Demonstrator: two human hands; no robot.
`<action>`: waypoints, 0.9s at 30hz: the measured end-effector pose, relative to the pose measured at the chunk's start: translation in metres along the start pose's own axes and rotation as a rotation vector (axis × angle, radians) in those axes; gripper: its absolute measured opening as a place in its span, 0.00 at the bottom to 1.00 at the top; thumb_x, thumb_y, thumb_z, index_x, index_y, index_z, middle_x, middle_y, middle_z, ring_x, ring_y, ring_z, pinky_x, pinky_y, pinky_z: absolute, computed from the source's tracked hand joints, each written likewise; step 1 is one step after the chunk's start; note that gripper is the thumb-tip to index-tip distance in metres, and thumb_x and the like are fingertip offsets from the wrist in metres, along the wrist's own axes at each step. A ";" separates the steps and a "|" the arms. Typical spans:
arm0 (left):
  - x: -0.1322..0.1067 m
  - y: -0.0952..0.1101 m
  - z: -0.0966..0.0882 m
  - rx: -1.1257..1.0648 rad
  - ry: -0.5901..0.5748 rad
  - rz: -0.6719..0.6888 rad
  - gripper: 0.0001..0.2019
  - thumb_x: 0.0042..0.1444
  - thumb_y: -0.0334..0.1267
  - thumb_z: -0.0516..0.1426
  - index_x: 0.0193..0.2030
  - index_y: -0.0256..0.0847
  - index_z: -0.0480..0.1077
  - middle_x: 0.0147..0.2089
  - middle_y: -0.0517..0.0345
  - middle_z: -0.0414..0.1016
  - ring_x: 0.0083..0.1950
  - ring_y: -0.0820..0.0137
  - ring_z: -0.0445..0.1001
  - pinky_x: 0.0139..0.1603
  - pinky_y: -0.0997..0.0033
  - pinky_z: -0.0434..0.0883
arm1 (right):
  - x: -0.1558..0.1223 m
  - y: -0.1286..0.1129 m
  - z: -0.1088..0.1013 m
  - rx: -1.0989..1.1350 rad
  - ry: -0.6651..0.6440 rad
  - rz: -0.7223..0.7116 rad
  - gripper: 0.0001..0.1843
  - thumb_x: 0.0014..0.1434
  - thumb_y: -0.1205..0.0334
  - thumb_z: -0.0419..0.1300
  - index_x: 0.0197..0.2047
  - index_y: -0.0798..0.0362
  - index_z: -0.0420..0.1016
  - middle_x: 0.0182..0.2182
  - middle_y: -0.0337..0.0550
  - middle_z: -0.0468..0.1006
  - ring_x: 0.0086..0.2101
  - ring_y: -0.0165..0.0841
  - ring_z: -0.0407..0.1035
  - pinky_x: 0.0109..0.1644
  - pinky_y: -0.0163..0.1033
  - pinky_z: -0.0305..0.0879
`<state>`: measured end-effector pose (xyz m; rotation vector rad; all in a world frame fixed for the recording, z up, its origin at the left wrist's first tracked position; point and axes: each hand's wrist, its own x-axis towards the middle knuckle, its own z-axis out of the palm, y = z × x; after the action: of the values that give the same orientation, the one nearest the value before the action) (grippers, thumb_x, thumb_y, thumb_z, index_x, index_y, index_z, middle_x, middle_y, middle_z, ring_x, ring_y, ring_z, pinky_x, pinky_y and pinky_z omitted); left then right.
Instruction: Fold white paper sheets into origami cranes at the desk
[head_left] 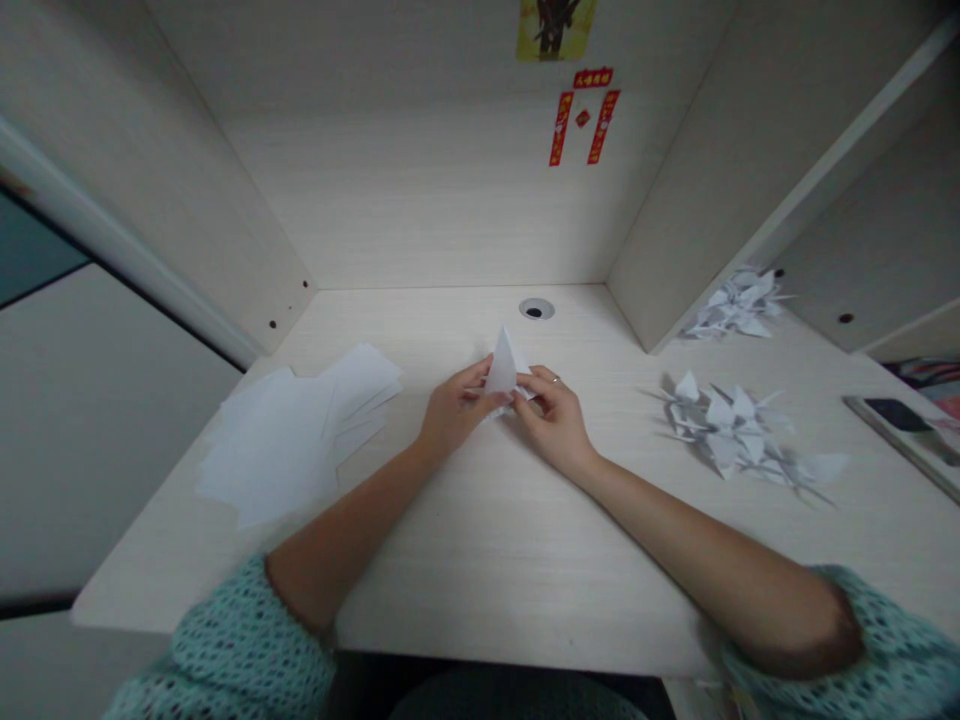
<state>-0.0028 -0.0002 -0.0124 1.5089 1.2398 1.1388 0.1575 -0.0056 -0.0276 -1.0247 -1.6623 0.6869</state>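
Note:
A partly folded white paper piece (pixel 503 366) stands with a pointed tip up at the middle of the pale wooden desk (pixel 480 560). My left hand (pixel 454 407) pinches its left lower edge with fingers closed. My right hand (pixel 553 418), a ring on one finger, grips the right lower edge, fingers curled. Both hands rest on the desk around the paper.
A loose stack of white paper sheets (pixel 292 430) lies to the left. Several folded paper cranes (pixel 739 430) sit to the right, more cranes (pixel 739 305) further back. A phone (pixel 900 415) lies at the right edge. A cable hole (pixel 536 309) is behind the hands. Desk walls enclose three sides.

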 end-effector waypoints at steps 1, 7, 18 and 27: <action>0.000 0.001 0.001 -0.015 -0.001 -0.011 0.27 0.45 0.43 0.65 0.55 0.47 0.71 0.50 0.53 0.78 0.46 0.64 0.76 0.44 0.68 0.73 | 0.000 0.000 0.000 -0.018 -0.012 -0.014 0.12 0.58 0.59 0.57 0.43 0.49 0.78 0.38 0.46 0.75 0.40 0.38 0.69 0.44 0.42 0.66; -0.001 -0.001 0.000 -0.033 0.088 0.049 0.22 0.51 0.43 0.61 0.54 0.47 0.71 0.48 0.55 0.78 0.43 0.68 0.76 0.39 0.72 0.71 | -0.002 0.001 0.000 -0.102 -0.011 -0.064 0.22 0.53 0.52 0.65 0.51 0.44 0.76 0.41 0.45 0.73 0.44 0.40 0.68 0.49 0.45 0.65; 0.011 -0.009 -0.019 -0.055 0.423 0.021 0.17 0.56 0.51 0.53 0.26 0.41 0.69 0.25 0.60 0.68 0.27 0.72 0.67 0.26 0.74 0.65 | -0.001 0.000 -0.002 -0.085 -0.064 -0.065 0.29 0.48 0.52 0.69 0.54 0.42 0.73 0.44 0.46 0.73 0.45 0.40 0.70 0.50 0.47 0.66; 0.016 -0.012 -0.025 -0.227 0.417 -0.108 0.15 0.51 0.51 0.58 0.25 0.40 0.70 0.25 0.59 0.70 0.25 0.73 0.68 0.25 0.74 0.64 | 0.000 0.001 -0.002 0.071 -0.019 -0.025 0.21 0.50 0.56 0.68 0.49 0.43 0.78 0.41 0.45 0.77 0.42 0.37 0.71 0.48 0.45 0.67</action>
<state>-0.0284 0.0187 -0.0161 1.0538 1.3904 1.5150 0.1600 -0.0049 -0.0273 -0.9484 -1.6530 0.7364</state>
